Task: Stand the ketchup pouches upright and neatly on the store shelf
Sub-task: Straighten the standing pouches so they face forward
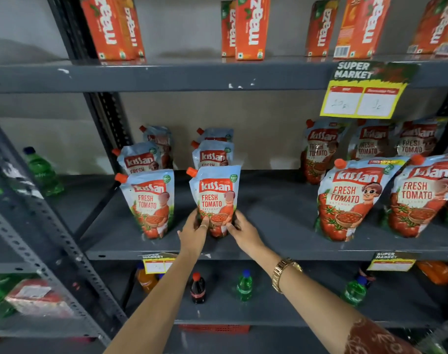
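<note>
A ketchup pouch (216,198) with a red cap stands upright near the front of the grey middle shelf (274,221). My left hand (193,232) grips its lower left side and my right hand (239,229) grips its lower right side. Two more pouches (212,154) stand in a row behind it. To the left, another row of three pouches (151,200) stands upright. On the right, two larger pouches (350,198) lean at the front, with three more pouches (320,149) behind them.
Orange juice cartons (251,26) stand on the top shelf. A yellow price tag (363,98) hangs from its edge. Drink bottles (198,287) stand on the lower shelf. A green bottle (43,172) sits on the left rack. Bare shelf lies between the pouch groups.
</note>
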`<state>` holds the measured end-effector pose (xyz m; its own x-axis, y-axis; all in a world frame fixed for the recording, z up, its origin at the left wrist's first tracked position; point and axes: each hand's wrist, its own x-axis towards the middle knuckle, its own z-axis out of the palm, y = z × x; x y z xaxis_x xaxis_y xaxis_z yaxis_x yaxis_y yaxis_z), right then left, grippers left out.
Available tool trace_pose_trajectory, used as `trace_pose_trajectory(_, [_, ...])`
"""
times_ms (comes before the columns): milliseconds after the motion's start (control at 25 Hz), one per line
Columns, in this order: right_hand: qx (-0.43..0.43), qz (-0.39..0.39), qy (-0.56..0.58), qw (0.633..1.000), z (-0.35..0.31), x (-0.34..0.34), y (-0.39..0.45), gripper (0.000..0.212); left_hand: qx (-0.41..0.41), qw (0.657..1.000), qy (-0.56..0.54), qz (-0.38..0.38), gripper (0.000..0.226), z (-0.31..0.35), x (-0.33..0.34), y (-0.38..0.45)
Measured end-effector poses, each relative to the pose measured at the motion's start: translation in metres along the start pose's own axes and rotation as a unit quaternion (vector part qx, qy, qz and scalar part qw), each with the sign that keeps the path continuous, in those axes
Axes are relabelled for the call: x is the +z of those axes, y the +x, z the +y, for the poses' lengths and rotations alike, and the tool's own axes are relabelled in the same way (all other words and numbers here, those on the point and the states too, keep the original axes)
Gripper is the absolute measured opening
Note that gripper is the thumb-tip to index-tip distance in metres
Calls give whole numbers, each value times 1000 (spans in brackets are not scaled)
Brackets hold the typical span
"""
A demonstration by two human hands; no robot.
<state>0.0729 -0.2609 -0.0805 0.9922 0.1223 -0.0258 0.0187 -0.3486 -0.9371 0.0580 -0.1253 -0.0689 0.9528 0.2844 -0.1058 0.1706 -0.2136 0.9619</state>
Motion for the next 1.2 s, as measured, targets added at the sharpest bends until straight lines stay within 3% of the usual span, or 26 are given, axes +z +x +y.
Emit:
trace_pose_trajectory(280, [-2, -21, -100, 995, -5, 19, -3, 57, 10, 999, -47, -26, 46, 1, -27, 3])
trace_pose_trajectory(360, [-32, 70, -88, 993, -5, 22, -9, 46, 14, 998, -57, 13, 41, 3, -29, 0])
trace_pose_trajectory(440, [-72, 189, -108, 973, -8, 31, -21, 30, -5, 990, -80, 119, 31, 2, -38, -2])
trace_pose_trajectory(520, [-111, 217, -112, 963, -14, 44, -30, 18, -15, 979, -83, 188, 24, -3, -52, -1])
trace_pose_trajectory(680, [-170, 177, -87, 965, -29, 72, -32, 17, -4, 966, -69, 250, 23, -11, -76, -1])
trace_pose_trajectory(840, [-135, 69, -63, 986, -42, 105, -23, 31, 8, 957, -82, 279, 26, -16, -101, 5])
trace_pose_trajectory(1000, [-9, -27, -38, 999, -53, 131, -6, 57, -4, 981, -68, 181, 52, -30, -123, 18])
trace_pose_trajectory(1200, [18, -47, 19, 999, -59, 149, 13, 59, -10, 988, -77, 133, 48, -29, -129, 28])
